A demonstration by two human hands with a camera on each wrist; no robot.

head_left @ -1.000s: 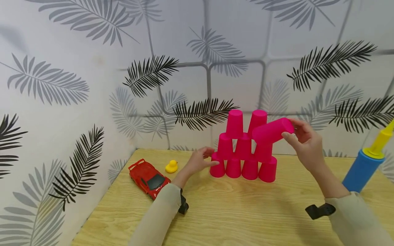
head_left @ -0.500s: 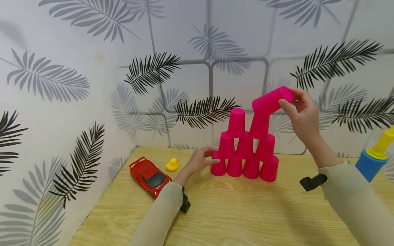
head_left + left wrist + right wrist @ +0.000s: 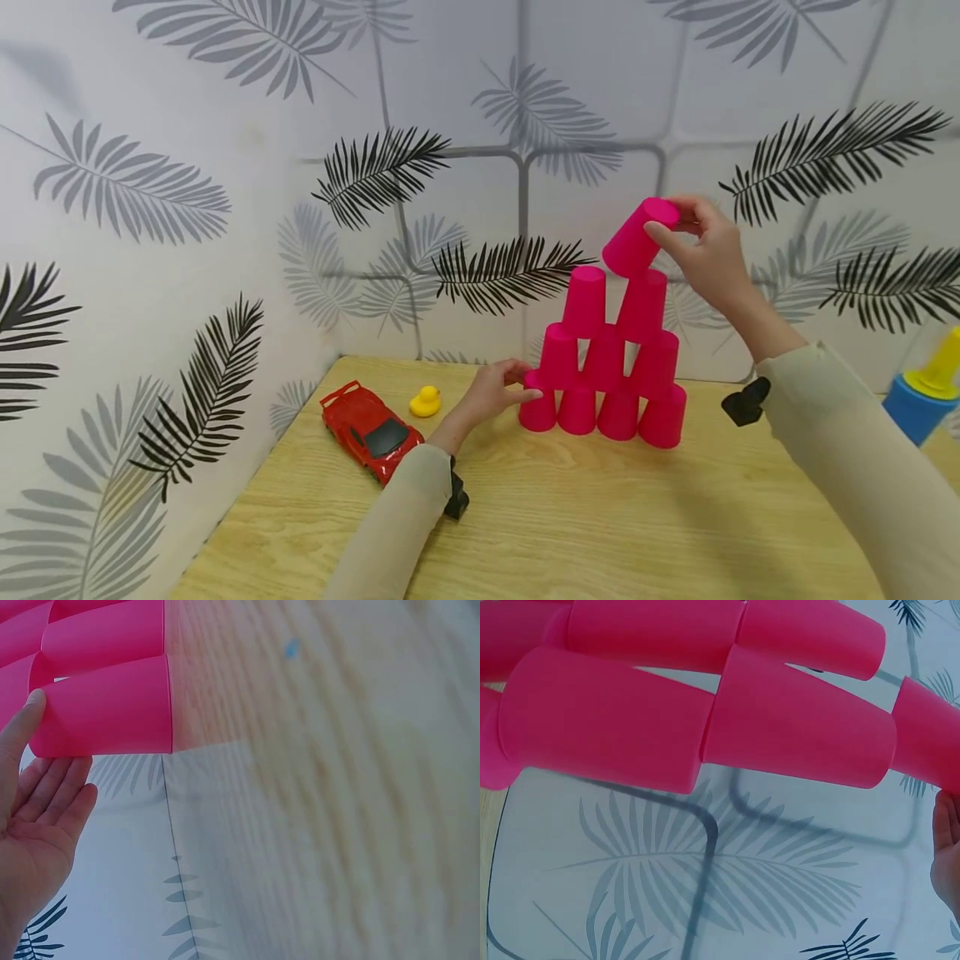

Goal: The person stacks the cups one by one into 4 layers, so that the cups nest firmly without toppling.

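Observation:
Upside-down pink cups stand stacked in three rows, narrowing to a left cup and a right cup on top. My right hand holds another pink cup by its base end, tilted with its mouth down and left, just above the right top cup; whether they touch I cannot tell. Part of that held cup shows at the right wrist view's edge. My left hand is at the bottom row's leftmost cup, thumb touching it, the other fingers fairly straight alongside, partly behind it.
On the wooden table, a red toy car and a yellow rubber duck lie left of the stack. A blue and yellow pump-like object stands at the far right. Leaf-patterned wall rises close behind the cups.
My right hand has lifted its cup from beside the third row to above it, moved it left, and turned it more mouth-down. My left hand stays by the leftmost bottom cup.

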